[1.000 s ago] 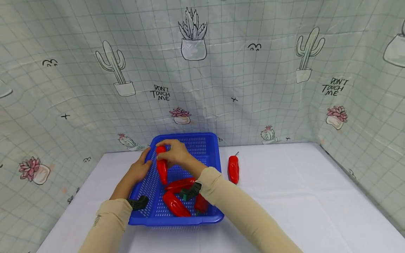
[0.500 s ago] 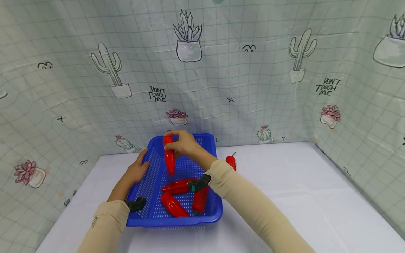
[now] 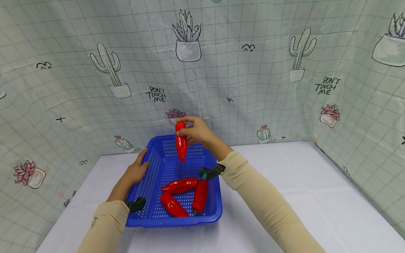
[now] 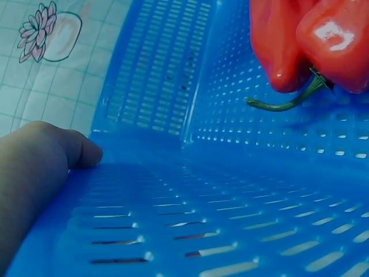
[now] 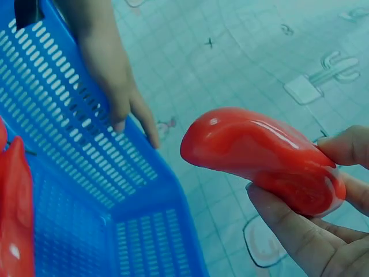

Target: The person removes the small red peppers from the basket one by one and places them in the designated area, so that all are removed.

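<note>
My right hand pinches a red pepper between thumb and fingers, holding it upright with its tip down over the far part of the blue plastic basket. In the right wrist view the same pepper shows glossy and without a visible stem. My left hand grips the basket's left rim, thumb over the inner side; the left wrist view shows the thumb along that rim. Inside the basket's near half lie three more red peppers: one crosswise, one slanted, one lengthwise.
The basket stands on a white-covered table, whose surface extends to the right. A grid-patterned cloth printed with cacti rises behind and at both sides. Dark straps with camera mounts sit on both wrists.
My right hand has lifted the pepper up and to the right, from low in the basket to above its far end. The pepper on the table is now hidden by my right arm. The left hand stays on the rim.
</note>
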### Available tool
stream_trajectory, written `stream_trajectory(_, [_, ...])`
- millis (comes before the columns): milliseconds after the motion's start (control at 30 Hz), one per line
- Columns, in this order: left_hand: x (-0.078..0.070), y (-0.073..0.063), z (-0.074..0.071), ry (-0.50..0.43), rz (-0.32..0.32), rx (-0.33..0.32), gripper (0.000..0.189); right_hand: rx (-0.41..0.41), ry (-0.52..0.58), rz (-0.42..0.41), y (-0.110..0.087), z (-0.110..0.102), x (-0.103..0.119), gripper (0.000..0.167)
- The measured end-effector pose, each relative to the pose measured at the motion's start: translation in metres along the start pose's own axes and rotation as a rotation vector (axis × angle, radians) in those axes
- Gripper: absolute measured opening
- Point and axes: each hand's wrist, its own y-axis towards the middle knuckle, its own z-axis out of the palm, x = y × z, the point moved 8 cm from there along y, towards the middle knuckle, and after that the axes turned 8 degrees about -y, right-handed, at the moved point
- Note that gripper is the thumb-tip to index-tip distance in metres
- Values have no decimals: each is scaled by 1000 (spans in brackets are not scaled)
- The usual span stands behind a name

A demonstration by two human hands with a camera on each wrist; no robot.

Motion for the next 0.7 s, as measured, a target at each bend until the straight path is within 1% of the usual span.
stream_trajectory(133, [-1,-1,0,-4,-5,1,61,-4,-10,8,-1,-8,-2,50])
stream_trajectory(300, [0,0,1,-3,0,0,61,15,-28,0,-4,-12,-7,52])
stream_trajectory(467, [2,1,2,8,-4,1,61,27,-20,-8,-7,-17,-12,53])
stream_trajectory(700, [1,1,-1,9,3,3,61,18,-15,-8,-13,-31,-10,53])
